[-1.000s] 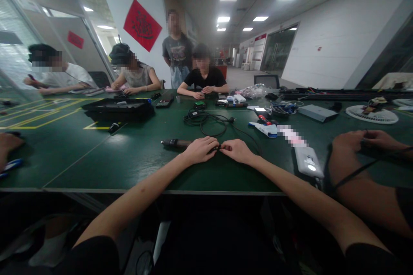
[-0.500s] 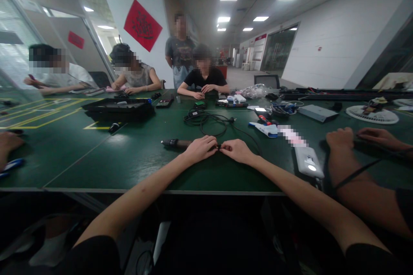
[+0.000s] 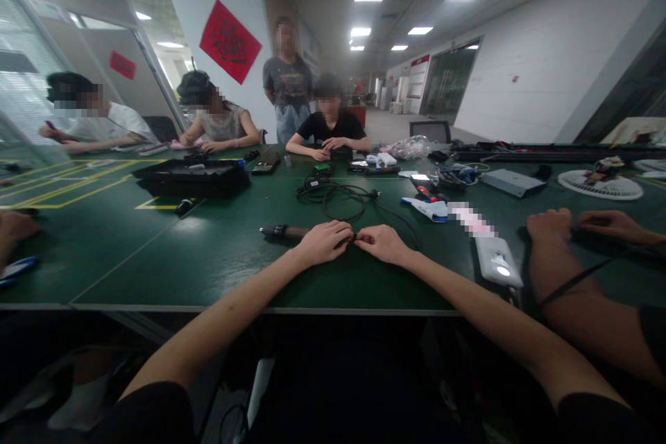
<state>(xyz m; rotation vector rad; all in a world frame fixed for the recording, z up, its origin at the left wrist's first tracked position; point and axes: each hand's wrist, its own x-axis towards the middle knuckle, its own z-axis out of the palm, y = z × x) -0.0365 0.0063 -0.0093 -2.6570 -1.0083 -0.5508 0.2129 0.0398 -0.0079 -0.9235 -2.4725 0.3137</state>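
Observation:
A dark, brownish electric screwdriver (image 3: 290, 232) lies sideways on the green table, its metal tip pointing left. My left hand (image 3: 325, 243) is wrapped round its rear part, fingers closed. Close by on the right, my right hand (image 3: 383, 243) pinches at the tool's back end, where a dark connector or cable end shows small between the fingertips. A black cable (image 3: 347, 217) with a plug is coiled behind my hands, and a strand of it runs down beside my right wrist. My fingers hide the exact joint.
A black tray (image 3: 191, 177) sits at the left back. Right of my hands are a blue-white packet (image 3: 427, 209) and a white power bank (image 3: 497, 260). A co-worker's arms (image 3: 559, 257) rest at the right. More people sit across the table (image 3: 208, 263); one stands behind.
Both my hands stay nearly in place on the screwdriver, with only slight finger movement at its back end. The standing person has shifted a little to the left.

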